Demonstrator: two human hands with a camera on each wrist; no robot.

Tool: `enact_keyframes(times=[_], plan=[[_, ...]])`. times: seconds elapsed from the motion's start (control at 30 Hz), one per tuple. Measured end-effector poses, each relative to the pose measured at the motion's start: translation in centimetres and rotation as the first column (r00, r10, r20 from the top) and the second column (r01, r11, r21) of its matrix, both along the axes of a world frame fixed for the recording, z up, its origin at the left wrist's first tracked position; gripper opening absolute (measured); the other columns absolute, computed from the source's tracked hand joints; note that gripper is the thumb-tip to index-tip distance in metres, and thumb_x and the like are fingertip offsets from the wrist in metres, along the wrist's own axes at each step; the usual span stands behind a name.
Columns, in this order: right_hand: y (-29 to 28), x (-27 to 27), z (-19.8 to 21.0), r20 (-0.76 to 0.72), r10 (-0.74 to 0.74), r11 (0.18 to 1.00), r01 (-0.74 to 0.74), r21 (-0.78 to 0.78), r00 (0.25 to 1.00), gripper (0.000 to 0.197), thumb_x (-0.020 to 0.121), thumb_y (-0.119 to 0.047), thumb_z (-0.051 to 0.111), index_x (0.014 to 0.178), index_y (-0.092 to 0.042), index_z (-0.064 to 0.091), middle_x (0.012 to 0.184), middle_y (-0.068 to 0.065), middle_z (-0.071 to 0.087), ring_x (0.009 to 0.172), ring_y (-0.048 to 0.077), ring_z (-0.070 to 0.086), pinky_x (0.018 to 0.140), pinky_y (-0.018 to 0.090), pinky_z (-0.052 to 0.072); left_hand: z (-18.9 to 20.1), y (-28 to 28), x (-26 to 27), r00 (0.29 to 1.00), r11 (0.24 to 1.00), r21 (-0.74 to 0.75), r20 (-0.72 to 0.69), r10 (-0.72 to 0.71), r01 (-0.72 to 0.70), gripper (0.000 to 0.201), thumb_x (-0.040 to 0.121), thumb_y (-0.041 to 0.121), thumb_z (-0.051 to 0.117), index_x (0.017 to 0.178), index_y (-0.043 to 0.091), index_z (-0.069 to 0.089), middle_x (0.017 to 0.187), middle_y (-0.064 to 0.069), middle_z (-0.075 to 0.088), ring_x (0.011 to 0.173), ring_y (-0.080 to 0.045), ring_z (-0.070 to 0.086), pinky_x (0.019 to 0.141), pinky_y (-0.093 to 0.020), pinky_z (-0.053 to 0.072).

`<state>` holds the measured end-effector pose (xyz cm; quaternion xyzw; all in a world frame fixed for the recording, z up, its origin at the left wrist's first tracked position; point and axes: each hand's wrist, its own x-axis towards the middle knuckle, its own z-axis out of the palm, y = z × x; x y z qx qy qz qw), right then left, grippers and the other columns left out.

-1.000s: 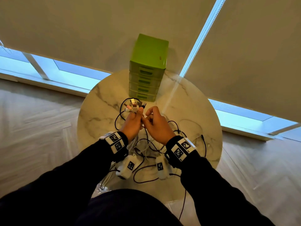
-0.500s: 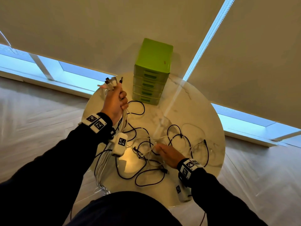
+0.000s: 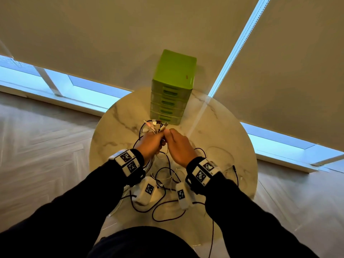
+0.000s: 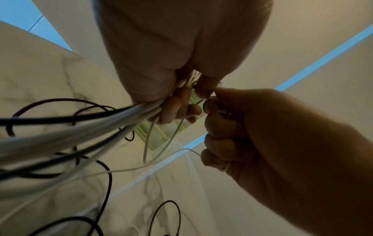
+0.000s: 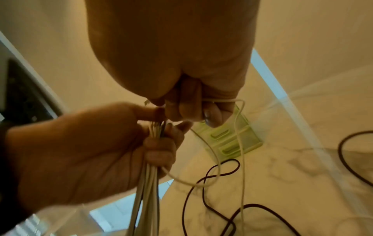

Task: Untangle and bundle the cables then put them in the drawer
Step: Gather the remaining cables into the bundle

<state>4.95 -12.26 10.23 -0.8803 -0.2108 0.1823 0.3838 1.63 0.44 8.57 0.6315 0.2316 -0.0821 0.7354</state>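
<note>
The left hand (image 3: 150,144) is closed in a fist round a bundle of cables (image 5: 147,188), white and grey with a dark one among them. The bundle's long axis runs from the plug ends (image 3: 155,124), which fan out above the fist and point away from the person toward the drawer unit, down through the palm to loose lengths hanging toward the near edge of the desk. Just right of it, touching at the fingertips, the right hand (image 3: 179,146) has its fingers curled round a thin white cable (image 5: 240,143), pinched right next to the left thumb; this strand loops down and trails onto the desk.

Under both hands, black cables (image 3: 163,207) lie in loose tangled loops on the desk (image 3: 115,131), a round top with grey-veined marble patterning. At its far edge stands the green drawer unit (image 3: 173,86), upright, four drawer fronts facing the person, all pushed in.

The floor (image 3: 41,155) around is pale wood laid in a herringbone pattern. Behind the desk, beige roller blinds (image 3: 111,34) hang over the windows, with strips of blue daylight below them and in the gap between them.
</note>
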Motion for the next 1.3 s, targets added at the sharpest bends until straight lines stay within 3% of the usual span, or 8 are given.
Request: enact_keyframes(times=[0.13,0.23,0.37,0.5,0.6,0.73,0.93,1.3], plan=[[0.1,-1.5,-0.3,0.022,0.104,0.994,-0.104,0.03,0.994,0.043,0.107,-0.051,0.023,0.114,-0.023,0.054,0.095,0.001,0.067,0.083,0.023,0.062,0.077,0.043,0.051,0.3,0.7,0.1,0.985,0.962,-0.215,0.01,0.171,-0.165,0.031,0.103,0.032,0.052,0.074,0.023,0.055,0.066,0.004,0.045,0.053,-0.009,0.03,0.052,-0.025,0.022],[-0.5,-2.7,-0.6,-0.004,0.228,0.973,-0.228,0.029,0.974,0.041,0.107,-0.05,0.024,0.097,-0.019,0.05,0.076,0.009,0.061,0.069,0.029,0.057,0.07,0.049,0.047,0.5,1.2,0.4,0.954,0.9,-0.333,0.001,0.299,-0.282,0.032,0.105,0.031,0.049,0.076,0.017,0.055,0.069,0.0,0.057,0.056,-0.011,0.044,0.056,-0.025,0.031],[-2.4,-3.9,-2.7,-0.098,0.374,0.921,-0.382,-0.081,0.922,0.04,0.107,-0.05,0.024,0.089,-0.021,0.046,0.07,-0.006,0.051,0.066,0.019,0.05,0.073,0.041,0.044,1.7,2.4,0.6,0.893,0.743,-0.542,-0.033,0.449,-0.393,0.037,0.106,0.037,0.043,0.075,0.018,0.047,0.057,0.004,0.055,0.056,-0.013,0.057,0.051,-0.021,0.043],[-5.8,-3.6,-5.4,-0.227,0.343,0.912,-0.381,-0.151,0.911,0.035,0.107,-0.05,0.027,0.091,-0.027,0.049,0.077,-0.006,0.055,0.071,0.011,0.052,0.079,0.036,0.044,2.6,5.5,0.6,0.866,0.673,-0.643,0.03,0.499,-0.365,0.037,0.107,0.038,0.042,0.074,0.021,0.044,0.048,0.01,0.037,0.04,-0.004,0.038,0.041,-0.018,0.031],[-8.5,-1.9,-6.5,-0.27,0.297,0.896,-0.365,-0.252,0.916,0.033,0.107,-0.05,0.028,0.089,-0.032,0.05,0.084,-0.006,0.058,0.079,0.015,0.055,0.082,0.034,0.043,3.4,7.6,0.4,0.847,0.731,-0.585,0.135,0.515,-0.351,0.035,0.108,0.035,0.039,0.075,0.021,0.045,0.047,0.01,0.03,0.037,-0.003,0.025,0.04,-0.019,0.023],[-9.4,1.0,-5.3,-0.211,0.185,0.892,-0.254,-0.375,0.96,0.043,0.108,-0.043,0.027,0.098,-0.012,0.056,0.093,0.006,0.061,0.094,0.028,0.058,0.083,0.03,0.039,4.1,7.6,0.1,0.858,0.87,-0.347,0.255,0.446,-0.349,0.028,0.107,0.026,0.043,0.08,0.021,0.05,0.052,0.01,0.03,0.043,-0.005,0.025,0.048,-0.022,0.022],[-3.4,2.9,-0.4,0.066,0.057,0.983,-0.045,-0.179,0.996,0.041,0.109,-0.041,0.029,0.084,-0.016,0.05,0.085,0.006,0.058,0.083,0.028,0.055,0.076,0.037,0.041,1.8,1.8,-1.0,0.963,0.984,0.095,0.24,0.124,-0.15,0.017,0.105,0.026,0.049,0.091,0.025,0.059,0.065,0.012,0.044,0.059,-0.005,0.037,0.058,-0.023,0.032],[0.7,1.4,1.3,0.115,0.129,0.991,-0.132,0.022,0.985,0.034,0.109,-0.037,0.031,0.094,-0.018,0.056,0.086,0.002,0.06,0.079,0.02,0.055,0.071,0.034,0.043,1.5,1.3,-1.3,0.991,0.995,0.02,0.089,0.096,-0.098,0.038,0.106,0.048,0.039,0.081,0.021,0.05,0.053,0.012,0.031,0.05,-0.009,0.025,0.05,-0.028,0.02]])
